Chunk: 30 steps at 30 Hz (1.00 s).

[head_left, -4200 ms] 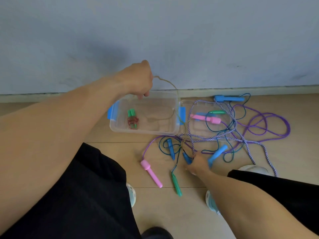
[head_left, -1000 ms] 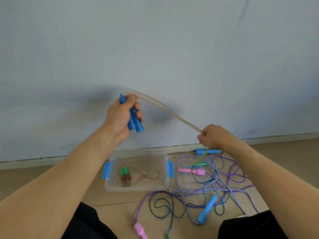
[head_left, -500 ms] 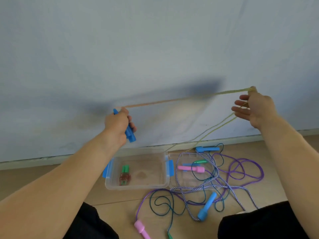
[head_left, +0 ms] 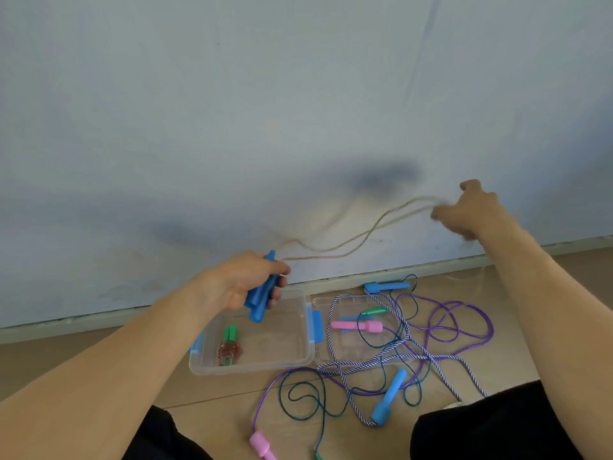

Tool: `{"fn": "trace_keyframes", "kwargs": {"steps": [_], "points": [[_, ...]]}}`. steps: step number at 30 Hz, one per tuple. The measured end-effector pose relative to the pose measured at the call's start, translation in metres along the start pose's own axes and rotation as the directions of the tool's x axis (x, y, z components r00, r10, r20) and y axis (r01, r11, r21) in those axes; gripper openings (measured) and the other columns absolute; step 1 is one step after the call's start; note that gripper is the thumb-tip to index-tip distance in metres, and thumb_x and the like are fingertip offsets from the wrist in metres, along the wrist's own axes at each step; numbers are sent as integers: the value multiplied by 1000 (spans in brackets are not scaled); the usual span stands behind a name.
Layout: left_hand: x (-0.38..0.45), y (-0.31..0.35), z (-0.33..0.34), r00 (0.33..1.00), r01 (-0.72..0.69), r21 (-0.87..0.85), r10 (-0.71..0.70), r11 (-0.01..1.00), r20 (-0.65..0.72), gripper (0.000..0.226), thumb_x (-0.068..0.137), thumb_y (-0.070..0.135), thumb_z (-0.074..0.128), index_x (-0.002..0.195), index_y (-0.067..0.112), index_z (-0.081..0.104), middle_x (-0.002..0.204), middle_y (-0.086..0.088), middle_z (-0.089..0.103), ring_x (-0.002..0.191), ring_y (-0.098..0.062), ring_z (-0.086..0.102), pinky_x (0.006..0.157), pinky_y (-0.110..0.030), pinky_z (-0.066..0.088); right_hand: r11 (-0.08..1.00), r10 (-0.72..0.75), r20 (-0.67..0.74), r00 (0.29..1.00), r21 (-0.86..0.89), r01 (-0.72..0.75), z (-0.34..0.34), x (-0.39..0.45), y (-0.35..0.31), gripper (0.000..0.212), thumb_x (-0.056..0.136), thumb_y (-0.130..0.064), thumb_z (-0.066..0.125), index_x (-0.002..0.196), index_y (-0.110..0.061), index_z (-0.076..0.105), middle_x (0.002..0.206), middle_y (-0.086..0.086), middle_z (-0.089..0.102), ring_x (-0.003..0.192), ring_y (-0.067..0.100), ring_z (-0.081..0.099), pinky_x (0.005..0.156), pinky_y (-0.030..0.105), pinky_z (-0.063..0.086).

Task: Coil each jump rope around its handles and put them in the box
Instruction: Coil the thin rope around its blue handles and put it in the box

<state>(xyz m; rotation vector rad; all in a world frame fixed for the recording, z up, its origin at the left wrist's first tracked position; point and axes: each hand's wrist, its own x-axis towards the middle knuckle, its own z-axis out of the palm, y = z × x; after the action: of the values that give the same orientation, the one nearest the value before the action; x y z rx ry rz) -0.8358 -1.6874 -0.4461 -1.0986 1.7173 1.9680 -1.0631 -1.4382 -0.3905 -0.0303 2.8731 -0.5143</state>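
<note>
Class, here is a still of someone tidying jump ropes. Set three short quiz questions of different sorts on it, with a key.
1. True or false: the left hand holds two blue handles together.
2. What already lies in the box?
A. a pink handle
B. a coiled rope with green handles
C. nothing
3. Fill in: the tan rope runs from the blue handles to the ____ hand.

Key:
1. True.
2. B: the coiled rope with green handles lies inside; the pink handles lie outside the box.
3. Right: the right hand is blurred, so its grip on the rope is unclear.
</note>
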Motion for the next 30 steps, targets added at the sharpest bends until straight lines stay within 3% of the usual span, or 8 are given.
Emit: {"fn": "trace_keyframes", "kwargs": {"steps": [2, 4, 7, 9, 12, 17, 23, 30], "points": [[-3, 1, 7, 994, -28, 66, 21, 997, 111, 14, 100, 16, 55, 107, 4, 58, 73, -5, 58, 51, -14, 48, 44, -25, 43, 986, -8, 196, 981, -160, 40, 10, -8, -3, 53, 92, -12, 52, 142, -9, 35, 126, 22, 55, 85, 37, 71, 81, 45, 59], [-5, 2, 14, 975, -65, 97, 42, 993, 220, 14, 101, 16, 54, 107, 4, 57, 74, -5, 57, 49, -12, 44, 42, -22, 39, 930, -226, 343, 912, -203, 306, 25, -22, -11, 37, 98, -16, 47, 134, -11, 50, 128, 15, 59, 95, 31, 70, 86, 41, 57], [-9, 4, 21, 924, -141, 123, 86, 982, 372, 18, 100, 17, 55, 111, 3, 57, 78, -5, 59, 52, -12, 44, 45, -23, 39, 784, -605, 421, 676, 168, 597, 47, -61, -36, 30, 101, -29, 51, 125, -16, 62, 124, 1, 65, 115, 18, 61, 101, 32, 46], [-12, 6, 23, 881, -179, 101, 114, 979, 460, 22, 98, 17, 57, 113, 0, 58, 81, -6, 59, 56, -13, 46, 49, -24, 41, 711, -701, 413, 581, 469, 524, 58, -88, -49, 29, 99, -31, 54, 120, -15, 66, 116, 2, 70, 110, 13, 64, 100, 29, 48], [-16, 8, 24, 847, -208, 98, 130, 973, 516, 29, 94, 17, 62, 112, -4, 59, 85, -7, 60, 59, -12, 49, 53, -23, 43, 690, -723, 496, 482, 549, 471, 66, -104, -57, 31, 99, -36, 55, 109, -10, 68, 95, 14, 74, 82, 19, 67, 83, 32, 54], [-17, 6, 18, 874, -197, 191, 84, 962, 479, 52, 83, 24, 73, 115, -14, 59, 95, -17, 63, 65, -16, 54, 58, -22, 49, 747, -663, 562, 494, 453, 487, 63, -98, -57, 31, 94, -40, 62, 97, -11, 71, 64, -2, 60, 51, 10, 49, 50, 22, 42], [-19, 6, 10, 872, -197, 212, 73, 957, 483, 32, 92, 37, 63, 91, 5, 63, 89, -15, 69, 76, -28, 67, 57, -28, 51, 699, -699, 440, 564, 586, 409, 62, -88, -61, 21, 91, -27, 68, 87, -6, 72, 57, -2, 53, 47, 7, 42, 50, 23, 37], [-25, 13, 8, 875, -174, 246, 35, 954, 483, 33, 94, 45, 56, 85, 15, 51, 63, 3, 39, 48, -9, 32, 40, -17, 25, 700, -689, 463, 558, 624, 347, 61, -83, -59, 32, 93, -31, 65, 91, 1, 69, 57, -2, 50, 52, 14, 36, 50, 23, 34]]}}
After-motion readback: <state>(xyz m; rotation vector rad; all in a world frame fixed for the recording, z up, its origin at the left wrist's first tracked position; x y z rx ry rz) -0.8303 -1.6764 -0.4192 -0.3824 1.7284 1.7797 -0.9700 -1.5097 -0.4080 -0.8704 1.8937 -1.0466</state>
